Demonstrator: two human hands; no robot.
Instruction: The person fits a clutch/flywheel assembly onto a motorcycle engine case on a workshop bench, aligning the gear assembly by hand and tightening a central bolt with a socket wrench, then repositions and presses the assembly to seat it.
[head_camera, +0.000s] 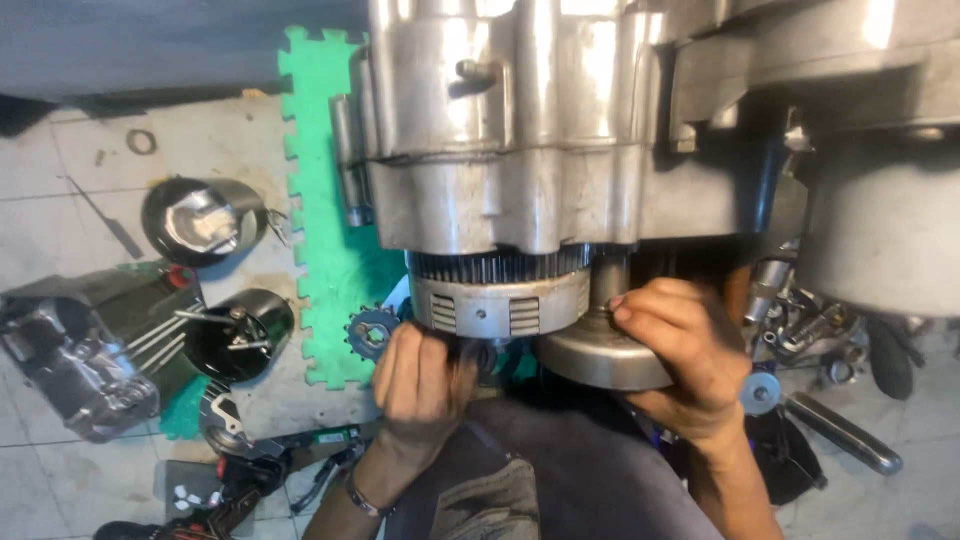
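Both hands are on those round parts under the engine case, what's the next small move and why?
Probably steady the ribbed drum with the left hand while the right hand eases the smooth round part along its shaft, since both hang side by side under the engine case.

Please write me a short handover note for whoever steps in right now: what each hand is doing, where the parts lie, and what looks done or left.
Left hand: closed around the underside of the slotted clutch drum under the engine case.
Right hand: fingers curled over the round metal cover beside the drum, thumb by the shaft.
Parts: small sprocket on the green foam mat; two black cups and an engine cover on the tile floor to the left; loose tools to the right.
Done: case open, drum exposed.
Left: drum and cover are both in hand, not set down; whether they are seated cannot be told.
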